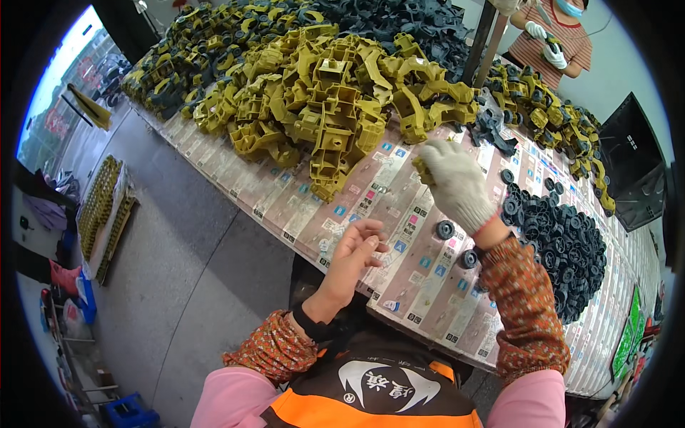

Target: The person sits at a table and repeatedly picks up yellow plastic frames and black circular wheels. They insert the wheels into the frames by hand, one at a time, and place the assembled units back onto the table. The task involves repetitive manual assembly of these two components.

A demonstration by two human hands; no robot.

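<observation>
In the head view, writing shows first on the dark apron (328, 371) with orange bands, which carries a white emblem of two curved shapes around printed characters, with a small circled mark beside it. The tabletop (410, 294) is covered in a repeating print of pale stripes, blue and pink squares, and small black-and-white label blocks (too small to make out reliably in most places).

The person's right hand (457, 182), in a white knitted glove, is closed at the fingertips on a small yellow plastic part (422, 171). The part pokes out on the left side of the glove, over the tabletop and just in front of the heap of yellow moulded toy bodies (335, 107). The left hand (355, 258), bare, is half open near the table's front edge, fingers loosely curled and thumb apart, with nothing visible in its grasp; the yellow part is above and to the right of it.

Two loose black wheels lie below the glove, the nearer wheel (444, 230) between the hands, and a pile of black wheels (560, 250) spreads right of the right wrist. Across the table, a co-worker (546, 43) in a striped top holds a small dark-and-yellow piece (551, 40) in white-gloved hands.
</observation>
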